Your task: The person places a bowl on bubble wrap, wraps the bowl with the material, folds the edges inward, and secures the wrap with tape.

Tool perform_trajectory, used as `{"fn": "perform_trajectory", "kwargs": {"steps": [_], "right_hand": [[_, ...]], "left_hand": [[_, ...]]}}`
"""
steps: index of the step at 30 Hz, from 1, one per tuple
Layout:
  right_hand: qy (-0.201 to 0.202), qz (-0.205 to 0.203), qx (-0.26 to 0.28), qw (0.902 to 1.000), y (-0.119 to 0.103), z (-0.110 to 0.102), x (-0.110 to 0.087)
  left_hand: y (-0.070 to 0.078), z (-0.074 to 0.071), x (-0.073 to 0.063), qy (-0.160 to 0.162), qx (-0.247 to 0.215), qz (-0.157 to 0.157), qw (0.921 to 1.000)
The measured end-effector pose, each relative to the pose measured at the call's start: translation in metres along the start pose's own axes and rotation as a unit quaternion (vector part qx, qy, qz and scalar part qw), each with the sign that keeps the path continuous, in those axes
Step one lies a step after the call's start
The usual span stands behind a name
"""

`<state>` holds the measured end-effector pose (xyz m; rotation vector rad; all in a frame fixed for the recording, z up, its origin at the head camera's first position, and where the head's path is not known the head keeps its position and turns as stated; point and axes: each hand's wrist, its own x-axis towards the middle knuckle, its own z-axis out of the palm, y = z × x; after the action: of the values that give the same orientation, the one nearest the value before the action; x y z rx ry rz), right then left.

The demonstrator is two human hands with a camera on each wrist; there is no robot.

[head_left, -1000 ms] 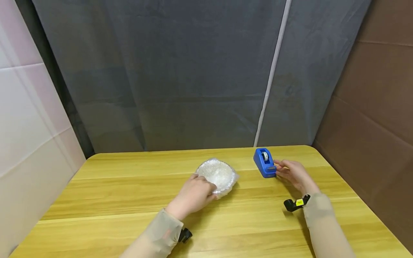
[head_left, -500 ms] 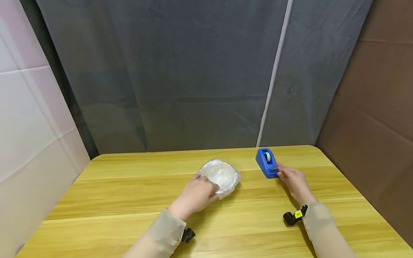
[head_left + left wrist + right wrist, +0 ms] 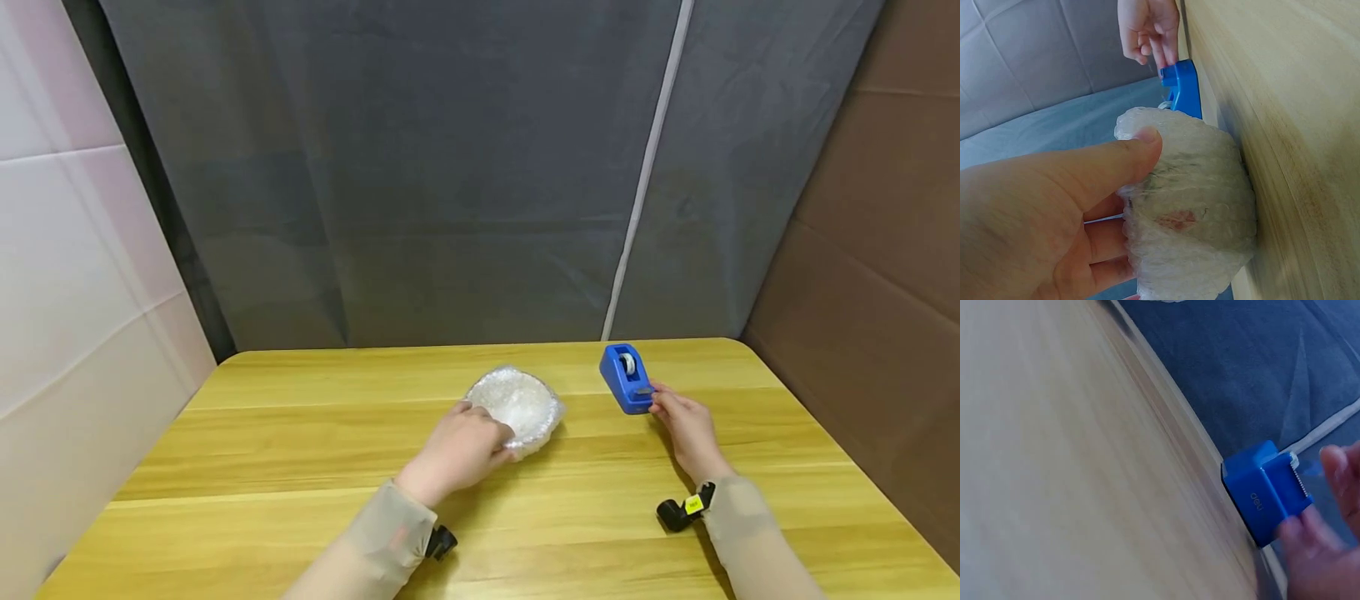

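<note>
A bowl-shaped thing in bubble wrap [image 3: 517, 404] rests on the wooden table left of a blue tape dispenser [image 3: 626, 379]. My left hand [image 3: 461, 446] grips its near rim, thumb outside and fingers reaching over the edge. Reddish and dark marks show through the wrap [image 3: 1191, 194] in the left wrist view. At the dispenser's near, cutter end, my right hand [image 3: 686, 425] touches its side with the fingertips. The right wrist view shows the thumb [image 3: 1341, 481] standing apart from the dispenser [image 3: 1260, 494], with blurred fingers [image 3: 1310, 540] against its side.
The yellow wooden table [image 3: 300, 458] ends at a back edge close behind the dispenser. A grey curtain [image 3: 450, 167] hangs behind it, with a white panel [image 3: 90, 292] at left and a brown one [image 3: 870, 333] at right. Each wrist bears a small black camera [image 3: 678, 512].
My right hand's fingers have drawn in against the dispenser's near end, and the hand has come slightly nearer me. My left hand keeps its hold on the wrapped bowl. The view has shifted slightly.
</note>
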<state>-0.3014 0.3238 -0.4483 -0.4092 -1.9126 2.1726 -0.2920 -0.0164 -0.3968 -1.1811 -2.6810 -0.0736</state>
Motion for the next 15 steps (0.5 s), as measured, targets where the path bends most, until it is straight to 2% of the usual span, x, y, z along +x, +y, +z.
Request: {"fn": "perform_trajectory", "kwargs": {"steps": [6,15], "right_hand": [[0.026,0.005,-0.05,0.9984,-0.0026,-0.0037,-0.0024],[-0.011,0.026,-0.141,0.9896,-0.0089,-0.0069,-0.004]], "left_hand": [[0.0007,-0.0011,0.0001,-0.002,-0.005,-0.002,1.0],[0.0009,-0.0015,0.0006,-0.009,-0.005,-0.01,0.9999]]}}
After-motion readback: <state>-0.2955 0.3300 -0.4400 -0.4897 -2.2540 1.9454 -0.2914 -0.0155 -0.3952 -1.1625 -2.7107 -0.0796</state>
